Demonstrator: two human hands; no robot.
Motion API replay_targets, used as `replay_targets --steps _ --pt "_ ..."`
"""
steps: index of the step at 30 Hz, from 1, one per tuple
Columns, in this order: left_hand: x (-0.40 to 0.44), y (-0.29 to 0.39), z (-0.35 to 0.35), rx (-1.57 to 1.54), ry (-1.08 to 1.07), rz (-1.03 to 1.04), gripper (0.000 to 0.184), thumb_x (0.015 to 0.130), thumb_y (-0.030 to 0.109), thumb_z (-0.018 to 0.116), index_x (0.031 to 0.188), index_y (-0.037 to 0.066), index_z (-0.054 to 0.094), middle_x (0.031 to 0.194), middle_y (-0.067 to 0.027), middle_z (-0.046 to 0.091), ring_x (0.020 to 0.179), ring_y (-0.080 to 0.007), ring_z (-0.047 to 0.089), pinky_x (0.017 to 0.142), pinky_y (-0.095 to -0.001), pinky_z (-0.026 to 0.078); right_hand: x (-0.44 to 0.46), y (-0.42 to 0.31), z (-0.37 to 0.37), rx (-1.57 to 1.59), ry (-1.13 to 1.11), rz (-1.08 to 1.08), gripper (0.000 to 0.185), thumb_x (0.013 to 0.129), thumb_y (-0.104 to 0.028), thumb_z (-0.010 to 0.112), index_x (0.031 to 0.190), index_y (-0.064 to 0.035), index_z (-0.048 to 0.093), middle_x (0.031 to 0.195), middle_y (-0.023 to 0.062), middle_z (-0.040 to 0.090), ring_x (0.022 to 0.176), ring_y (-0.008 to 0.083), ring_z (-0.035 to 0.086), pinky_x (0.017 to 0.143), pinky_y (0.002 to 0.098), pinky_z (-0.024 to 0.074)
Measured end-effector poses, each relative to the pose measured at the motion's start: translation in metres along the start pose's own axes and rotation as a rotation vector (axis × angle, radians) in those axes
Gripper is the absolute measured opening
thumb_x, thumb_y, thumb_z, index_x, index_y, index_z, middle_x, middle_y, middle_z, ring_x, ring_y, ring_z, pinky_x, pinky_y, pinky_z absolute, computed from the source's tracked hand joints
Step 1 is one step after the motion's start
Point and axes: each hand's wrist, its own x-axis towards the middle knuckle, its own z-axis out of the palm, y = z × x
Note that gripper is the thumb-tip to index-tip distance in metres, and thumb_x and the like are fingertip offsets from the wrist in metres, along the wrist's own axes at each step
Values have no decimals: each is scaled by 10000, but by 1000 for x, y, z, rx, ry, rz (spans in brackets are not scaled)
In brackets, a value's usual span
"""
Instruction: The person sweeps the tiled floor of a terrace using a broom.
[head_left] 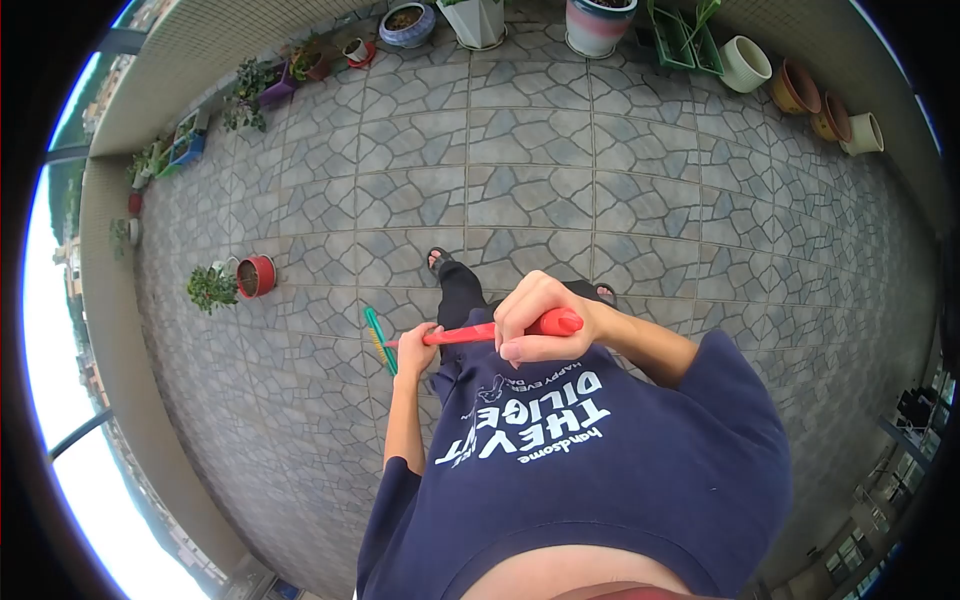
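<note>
Both hands grip a broom with a red handle (pixel 465 334), which slants across the front of my body. My right hand (pixel 540 315) is wrapped round the thick upper end of the handle, and the rounded red tip sticks out past it. Lower on the handle, my left hand (pixel 415 350) is closed round it near waist height. Beyond the left hand, the green broom head (pixel 380 340) with yellowish bristles is at the floor, to the left of my feet; whether it touches the tiles I cannot tell.
Grey stone-patterned tiles (pixel 530 135) cover the balcony floor. A red pot (pixel 257 276) lies on its side at the left with a leafy plant (pixel 213 288). Several planters, including a white pot (pixel 475 22) and a cream pot (pixel 745 64), line the far wall.
</note>
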Motion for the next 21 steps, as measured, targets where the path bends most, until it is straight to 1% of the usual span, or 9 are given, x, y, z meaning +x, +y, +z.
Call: replay_targets --steps 3,5,6,7,9,12,16,19,21 --pt "116 -35 -82 -15 -204 189 218 900 237 747 1009 49 759 880 -211 733 858 -407 714 768 -446 561 84 -11 -9 -128 116 174 129 891 -120 693 887 -21 776 690 71 688 614 180 644 579 308 479" --pt "188 -33 -123 5 -317 233 248 905 267 739 1017 47 760 890 -204 737 877 -400 715 788 -447 560 127 -1 -5 -164 234 1 137 885 -124 691 884 -21 781 711 72 698 625 208 655 631 328 527" --pt "222 -34 -138 32 -366 298 260 905 279 737 1019 47 760 889 -198 739 880 -396 718 791 -446 560 142 5 -8 -169 270 -74 139 877 -128 695 861 -28 790 741 72 712 645 218 664 690 364 562" --pt "255 -32 -152 33 -411 332 256 906 266 736 1023 39 759 890 -199 741 869 -381 723 781 -428 558 157 3 -7 -196 359 -79 180 862 -121 709 700 -47 729 667 49 664 591 206 632 713 388 574" --pt "325 -16 -169 34 -489 411 248 909 239 735 1032 24 755 892 -199 743 846 -351 732 760 -393 554 180 14 -15 -234 487 -142 334 835 -95 723 550 -68 552 566 20 563 505 192 553 655 365 546" --pt "426 7 -184 53 -553 564 257 913 254 738 1017 19 760 877 -188 740 842 -330 732 765 -377 552 225 34 -33 -289 686 -184 447 778 -19 722 519 -81 364 503 9 437 447 197 463 567 340 473" --pt "545 15 -180 35 -526 567 285 915 300 744 974 23 771 884 -177 736 864 -330 720 777 -394 550 286 89 -82 -347 781 -286 448 699 89 687 523 -69 307 500 40 364 440 245 423 504 349 374" --pt "619 7 -164 99 -421 673 288 922 328 741 879 46 775 801 -147 684 836 -340 675 771 -431 529 318 124 -119 -507 802 -209 430 734 28 738 536 -59 366 565 65 449 530 281 514 550 369 430" --pt "654 33 -172 168 -522 840 305 917 361 740 851 65 773 780 -120 667 830 -333 669 760 -437 518 336 118 -126 -553 888 -201 293 768 -24 769 612 -64 524 624 72 514 669 309 615 674 387 526"
